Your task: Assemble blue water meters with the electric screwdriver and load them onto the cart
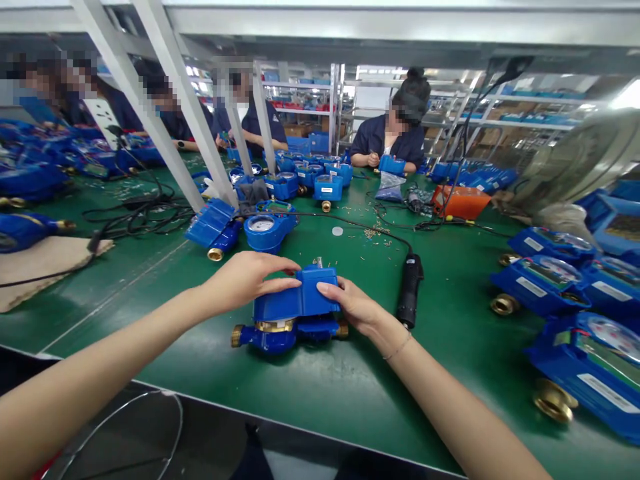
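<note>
A blue water meter (277, 303) with brass threaded ends lies on the green table in front of me. My left hand (255, 275) reaches over its top left, thumb and fingers parted around the edge of the blue housing. My right hand (356, 303) grips the housing's right side, with the thumb on the front face and the other fingers mostly hidden behind. Right of that hand, a black electric screwdriver (411, 290) rests on the table with its cord running back. Just beyond the meter stands another blue meter with a round dial (262, 225).
Small brass screws (376, 233) lie scattered beyond the meter, near a clear disc (337, 231). Several meters (535, 283) line the right side. Farther back are an orange box (461, 202), a bag (391, 187) and slanted white posts (183, 100). Co-workers sit across the table.
</note>
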The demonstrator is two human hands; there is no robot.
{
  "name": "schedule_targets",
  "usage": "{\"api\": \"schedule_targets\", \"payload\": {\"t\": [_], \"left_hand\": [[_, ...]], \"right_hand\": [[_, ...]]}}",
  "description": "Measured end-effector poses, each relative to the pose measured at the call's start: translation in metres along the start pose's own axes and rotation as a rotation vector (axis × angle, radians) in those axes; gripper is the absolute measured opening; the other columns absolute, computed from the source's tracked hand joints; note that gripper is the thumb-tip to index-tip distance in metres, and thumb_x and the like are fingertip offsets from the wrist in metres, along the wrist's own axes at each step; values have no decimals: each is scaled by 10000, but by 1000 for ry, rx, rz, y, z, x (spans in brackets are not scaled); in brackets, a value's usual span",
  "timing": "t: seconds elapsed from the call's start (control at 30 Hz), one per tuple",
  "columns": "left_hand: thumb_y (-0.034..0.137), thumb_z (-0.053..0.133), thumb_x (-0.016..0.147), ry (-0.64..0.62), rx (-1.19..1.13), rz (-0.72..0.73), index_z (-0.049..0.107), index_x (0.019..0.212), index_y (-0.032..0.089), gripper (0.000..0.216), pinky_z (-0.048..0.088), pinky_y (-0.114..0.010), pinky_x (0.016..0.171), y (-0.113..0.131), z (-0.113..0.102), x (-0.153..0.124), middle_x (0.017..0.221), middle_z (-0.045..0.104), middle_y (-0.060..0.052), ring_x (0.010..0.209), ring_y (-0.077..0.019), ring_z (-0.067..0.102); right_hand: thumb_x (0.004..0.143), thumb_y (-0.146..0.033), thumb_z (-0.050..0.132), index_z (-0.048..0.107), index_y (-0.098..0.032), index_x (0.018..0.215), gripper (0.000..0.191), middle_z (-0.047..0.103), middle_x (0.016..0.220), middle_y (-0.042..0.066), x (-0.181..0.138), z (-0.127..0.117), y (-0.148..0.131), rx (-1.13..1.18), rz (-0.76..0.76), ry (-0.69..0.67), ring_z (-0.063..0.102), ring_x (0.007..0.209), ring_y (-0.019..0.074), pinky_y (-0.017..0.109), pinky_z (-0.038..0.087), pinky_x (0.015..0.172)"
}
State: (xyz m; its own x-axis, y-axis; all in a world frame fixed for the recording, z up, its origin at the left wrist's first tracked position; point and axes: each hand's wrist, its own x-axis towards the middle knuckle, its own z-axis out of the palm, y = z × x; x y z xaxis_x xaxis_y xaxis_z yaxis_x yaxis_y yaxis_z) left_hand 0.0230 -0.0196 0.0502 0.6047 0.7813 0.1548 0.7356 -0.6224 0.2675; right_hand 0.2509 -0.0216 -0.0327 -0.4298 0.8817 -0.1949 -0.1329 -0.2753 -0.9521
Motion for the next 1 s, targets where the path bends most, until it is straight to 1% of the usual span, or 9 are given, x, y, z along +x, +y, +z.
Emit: {"api": "schedule_targets", "payload": {"t": [0.07,0.17,0.3,0.4,0.47,0.63,0.8,0.9,1.0], "left_hand": [[556,369,954,19,154,93,685,1111,207,496,508,-333,892,2,-3,5,1084,723,-69,988,-225,677],[495,320,986,-19,294,165,682,1099,209,475,522,-301,826,5,-6,10,1030,730,-75,927,-212,693],[350,369,997,-81,413,190,614,1170,185,342,537,-294,684,12,-4,10,963,730,-96,797,-219,710],[174,421,956,-59,525,186,554,1211,138,290,546,-322,641,21,2,5,919,723,-127,740,-242,708],[96,435,919,-41,559,204,545,1186,105,288,556,-336,641,26,6,2,914,715,-145,743,-251,707],[109,472,912,53,501,241,535,1124,86,222,564,-360,650,31,11,0,877,698,-147,757,-261,699],[99,485,902,118,438,223,521,1145,81,247,567,-361,683,36,17,-8,882,682,-125,811,-253,678],[117,449,920,220,451,199,508,1181,76,271,568,-366,662,41,27,-15,908,672,-124,790,-243,651],[164,421,949,346,394,184,486,1231,78,303,570,-378,698,40,39,-22,932,670,-123,804,-236,629]], "right_hand": [[631,-552,785,610,-135,1122,668,690,1038,102,-2,1,0,-3,-5,9,620,1036,264,416,491,953],[630,-547,787,585,-124,1157,706,680,1060,110,-4,1,1,-1,-17,17,617,1046,264,420,486,960],[629,-555,785,573,-118,1181,734,671,1099,118,-6,3,0,-11,-25,36,618,1051,265,415,482,956],[663,-552,765,582,-116,1190,708,668,1135,123,-8,6,-1,-10,-30,44,614,1061,264,401,476,954],[709,-559,727,590,-123,1195,667,673,1139,118,-10,8,-2,-4,-28,41,608,1080,266,392,475,952],[784,-579,646,610,-163,1194,585,691,1117,91,-11,11,-6,13,12,39,623,1077,265,399,466,970],[724,-571,699,630,-158,1155,600,704,1060,101,-14,13,-5,15,-18,67,642,1028,288,437,468,971],[697,-564,718,618,-163,1166,626,698,1072,106,-18,15,-1,6,-33,103,635,1043,306,450,475,964],[692,-550,726,588,-187,1206,645,689,1091,99,-17,16,2,6,-45,141,623,1076,313,447,480,964]]}}
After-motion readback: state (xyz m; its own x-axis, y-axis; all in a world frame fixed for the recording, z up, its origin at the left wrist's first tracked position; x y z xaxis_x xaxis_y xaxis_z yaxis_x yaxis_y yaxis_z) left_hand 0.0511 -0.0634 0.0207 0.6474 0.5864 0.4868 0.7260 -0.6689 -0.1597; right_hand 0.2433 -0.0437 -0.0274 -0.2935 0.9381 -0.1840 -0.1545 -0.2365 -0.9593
